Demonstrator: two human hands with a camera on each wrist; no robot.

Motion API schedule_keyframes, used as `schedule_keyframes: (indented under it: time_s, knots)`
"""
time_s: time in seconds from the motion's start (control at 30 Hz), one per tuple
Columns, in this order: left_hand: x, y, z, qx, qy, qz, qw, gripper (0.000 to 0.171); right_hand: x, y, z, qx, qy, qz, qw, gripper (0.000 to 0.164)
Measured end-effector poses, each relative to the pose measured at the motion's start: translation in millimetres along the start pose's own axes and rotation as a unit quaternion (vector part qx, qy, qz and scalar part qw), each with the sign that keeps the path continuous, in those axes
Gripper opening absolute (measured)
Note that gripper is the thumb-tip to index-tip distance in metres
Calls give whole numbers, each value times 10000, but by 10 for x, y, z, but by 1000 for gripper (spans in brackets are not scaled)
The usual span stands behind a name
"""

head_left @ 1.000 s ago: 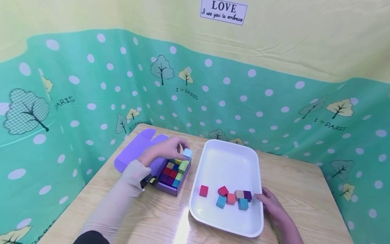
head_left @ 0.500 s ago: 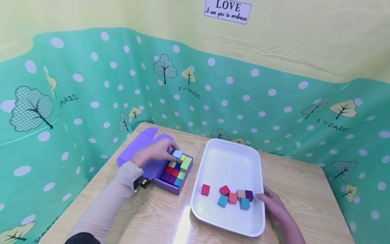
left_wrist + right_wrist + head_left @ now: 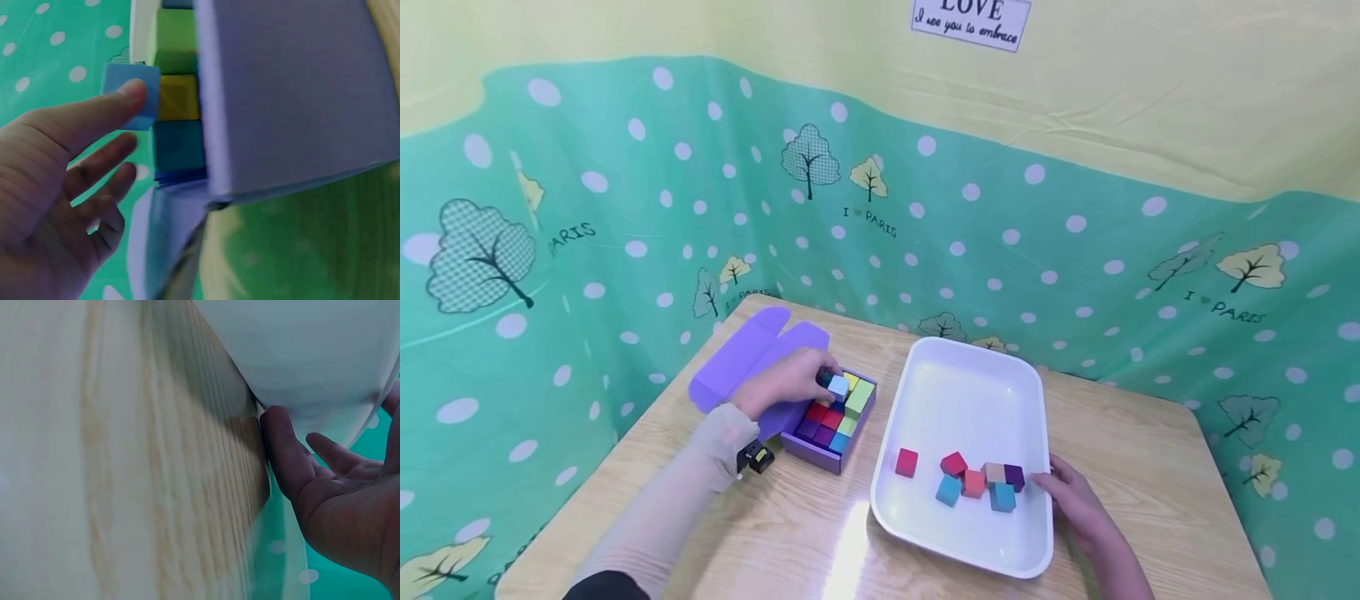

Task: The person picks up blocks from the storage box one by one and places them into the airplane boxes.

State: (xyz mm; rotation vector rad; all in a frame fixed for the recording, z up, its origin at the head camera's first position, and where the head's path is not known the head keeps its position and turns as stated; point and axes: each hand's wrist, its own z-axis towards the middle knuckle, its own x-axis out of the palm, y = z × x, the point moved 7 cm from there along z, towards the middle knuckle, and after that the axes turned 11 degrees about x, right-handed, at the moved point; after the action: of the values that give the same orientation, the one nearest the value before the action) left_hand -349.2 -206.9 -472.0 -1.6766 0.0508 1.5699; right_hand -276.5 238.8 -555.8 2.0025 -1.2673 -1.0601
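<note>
My left hand point(image 3: 797, 379) pinches a light blue cube point(image 3: 838, 387) between thumb and fingers, over the far part of an opened purple box point(image 3: 811, 452). Rows of coloured cubes fill the box, among them a light green cube point(image 3: 860, 396) and a yellow cube point(image 3: 179, 98). In the left wrist view a teal cube point(image 3: 179, 147) lies beside the yellow one, just past the held cube. My right hand point(image 3: 1078, 500) holds the right side of a white tray point(image 3: 958, 542), thumb at the rim and fingers point(image 3: 284, 440) against the outer wall.
Several loose cubes lie in the tray's near half, including a red cube point(image 3: 906, 462), a teal cube point(image 3: 1002, 497) and a dark purple cube point(image 3: 1014, 477). The box's purple lid point(image 3: 737, 354) is folded back to the left. A patterned cloth point(image 3: 962, 250) hangs behind the wooden table point(image 3: 775, 533).
My left hand has carried the light blue cube leftward from the box's far right corner, then a little nearer. My right hand stays at the tray's side. The head view has shifted slightly.
</note>
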Motion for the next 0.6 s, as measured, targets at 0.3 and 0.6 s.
schedule_keyframes:
  time_s: [0.3,0.6]
  knots:
    - [63,-19,4,69,39,-102,9999,36,-20,-31,26,76,10,72,9999,82]
    - [150,-5,26,38,104,24,9999,34,-18,-12,19,-30,91,123,9999,82]
